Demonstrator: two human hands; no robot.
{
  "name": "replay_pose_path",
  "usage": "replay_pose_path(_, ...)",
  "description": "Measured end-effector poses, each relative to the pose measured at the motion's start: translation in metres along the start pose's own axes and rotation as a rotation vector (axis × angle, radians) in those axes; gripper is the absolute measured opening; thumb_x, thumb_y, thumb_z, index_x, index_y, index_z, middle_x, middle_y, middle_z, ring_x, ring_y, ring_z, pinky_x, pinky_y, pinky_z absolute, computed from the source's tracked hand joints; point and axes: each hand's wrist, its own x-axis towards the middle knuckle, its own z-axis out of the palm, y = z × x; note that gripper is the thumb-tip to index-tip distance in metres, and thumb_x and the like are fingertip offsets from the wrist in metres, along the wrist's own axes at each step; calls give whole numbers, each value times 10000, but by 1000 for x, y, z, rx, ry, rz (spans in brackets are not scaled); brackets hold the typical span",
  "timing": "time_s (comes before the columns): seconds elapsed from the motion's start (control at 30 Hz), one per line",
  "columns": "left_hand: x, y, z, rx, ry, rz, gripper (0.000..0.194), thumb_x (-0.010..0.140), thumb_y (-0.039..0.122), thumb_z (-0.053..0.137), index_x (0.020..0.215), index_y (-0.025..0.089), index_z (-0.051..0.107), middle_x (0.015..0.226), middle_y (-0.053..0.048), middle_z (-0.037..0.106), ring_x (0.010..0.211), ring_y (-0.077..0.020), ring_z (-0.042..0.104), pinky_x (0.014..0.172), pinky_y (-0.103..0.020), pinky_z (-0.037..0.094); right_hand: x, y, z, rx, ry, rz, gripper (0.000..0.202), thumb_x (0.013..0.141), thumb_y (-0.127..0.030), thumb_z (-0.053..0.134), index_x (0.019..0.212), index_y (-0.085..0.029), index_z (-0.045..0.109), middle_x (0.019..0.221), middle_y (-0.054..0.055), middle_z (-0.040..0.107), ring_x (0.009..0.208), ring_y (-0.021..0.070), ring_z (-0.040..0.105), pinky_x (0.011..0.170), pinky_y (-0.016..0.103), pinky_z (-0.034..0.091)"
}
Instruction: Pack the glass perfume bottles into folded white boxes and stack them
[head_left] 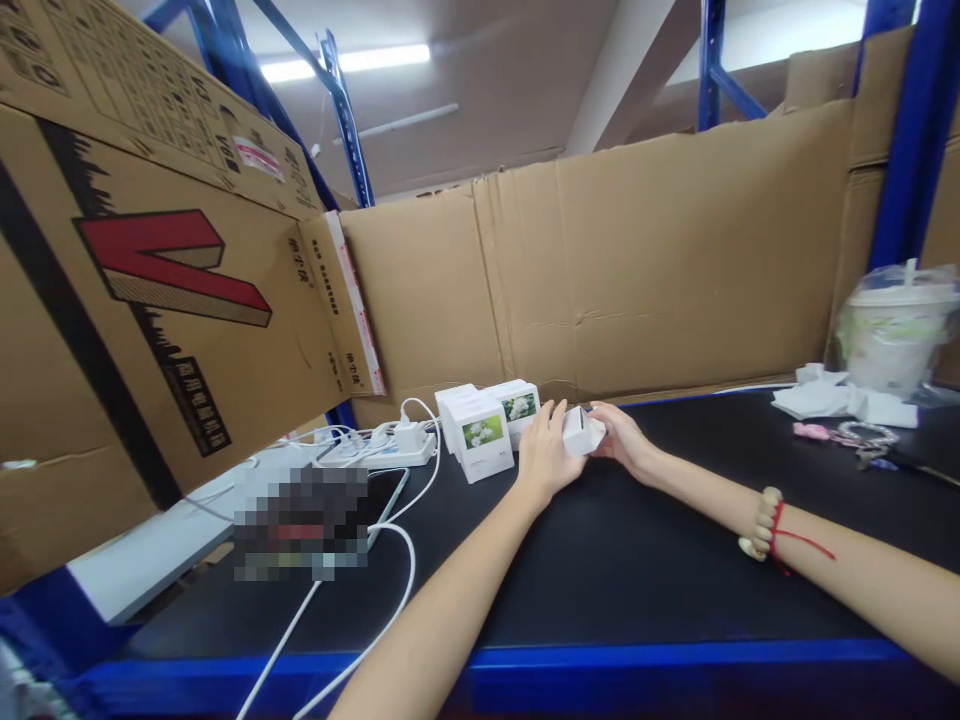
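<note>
Between my two hands is a small white box (579, 433), raised a little over the black tabletop (600, 560). My left hand (546, 447) is closed around its left side. At the box's right end, the fingers of my right hand (621, 440) are bent against what looks like an end flap; the fingertips are partly hidden. Just left of my left hand stand several white boxes with flower pictures, among them a front box (486, 458) and one behind it (517, 402).
A power strip (375, 452) with plugs and white cables lies left, beside a tablet-like device (386, 500) partly blurred out. At right are a lidded cup (892, 335), crumpled tissues (844, 400) and a beaded keyring (862, 435). Cardboard walls (675, 270) enclose the back and left.
</note>
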Motion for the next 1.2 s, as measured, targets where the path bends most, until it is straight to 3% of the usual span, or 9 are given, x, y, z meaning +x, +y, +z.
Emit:
replay_pose_path(0.17, -6, 0, -5, 12, 97, 20, 503, 701, 209, 541, 1183, 184, 399, 1179, -95, 503, 1038, -212, 537, 829, -328, 486, 7, -3, -9, -160, 2, -94, 105, 593, -146, 497, 651, -226, 460, 657, -36, 561, 561, 118, 537, 459, 232, 464)
replay_pose_path(0.3, -8, -2, -5, 92, 168, 134, 401, 737, 134, 477, 1129, 189, 414, 1142, -86, 510, 1017, -190, 540, 755, -284, 503, 14, 1, -15, -401, -59, -429, 232, 519, -84, 462, 689, -222, 541, 831, -11, 574, 684, 136, 572, 604, 289, 495)
replay_pose_path(0.43, -8, -2, -3, 160, 203, 242, 378, 764, 90, 421, 1129, 187, 401, 1141, -90, 501, 1047, -176, 519, 735, -258, 505, 12, 4, -20, -698, -78, -703, 279, 584, -103, 476, 782, -244, 614, 1040, 19, 534, 857, 169, 577, 716, 329, 483)
replay_pose_path(0.53, -8, -1, -3, 183, 178, 240, 301, 793, 101, 389, 1078, 187, 433, 1152, -95, 488, 1011, -169, 534, 665, -239, 511, 6, 2, -23, -908, -117, -762, 341, 649, -108, 458, 890, -285, 622, 1183, 14, 466, 974, 192, 545, 727, 343, 487)
replay_pose_path(0.73, -10, 3, -10, 178, 142, 127, 187, 778, 131, 448, 948, 185, 504, 1029, -88, 521, 859, -162, 570, 494, -196, 466, 7, -1, -28, -1066, -183, -876, 380, 679, -120, 457, 988, -299, 587, 1226, 30, 402, 1133, 213, 450, 842, 378, 453)
replay_pose_path(0.87, -11, 3, -14, 160, 154, 80, 144, 766, 159, 480, 900, 187, 523, 1005, -79, 516, 801, -145, 569, 445, -177, 417, 11, -2, -31, -1131, -77, -880, 249, 689, -212, 517, 914, -275, 602, 1177, 55, 434, 1088, 241, 478, 882, 427, 415)
replay_pose_path(0.97, -11, 2, -15, 157, 165, 59, 119, 767, 175, 480, 878, 187, 520, 1007, -75, 512, 795, -140, 570, 437, -174, 396, 12, -2, -33, -1114, -30, -794, 239, 688, -240, 523, 913, -268, 600, 1154, 68, 436, 1052, 244, 502, 873, 432, 418)
replay_pose_path(1.07, -11, 1, -14, 165, 134, 114, 156, 765, 184, 483, 920, 183, 506, 1005, -74, 519, 807, -140, 570, 442, -175, 400, 15, 2, -33, -1076, -74, -767, 318, 655, -170, 507, 957, -236, 584, 1151, 89, 421, 1065, 238, 494, 876, 408, 419)
replay_pose_path(1.2, -11, 1, -13, 191, 69, 264, 186, 771, 200, 476, 956, 184, 481, 987, -64, 529, 881, -147, 558, 481, -175, 424, 17, 6, -32, -1041, -124, -913, 341, 595, -80, 457, 873, -228, 586, 1137, 76, 435, 1099, 227, 464, 931, 411, 368)
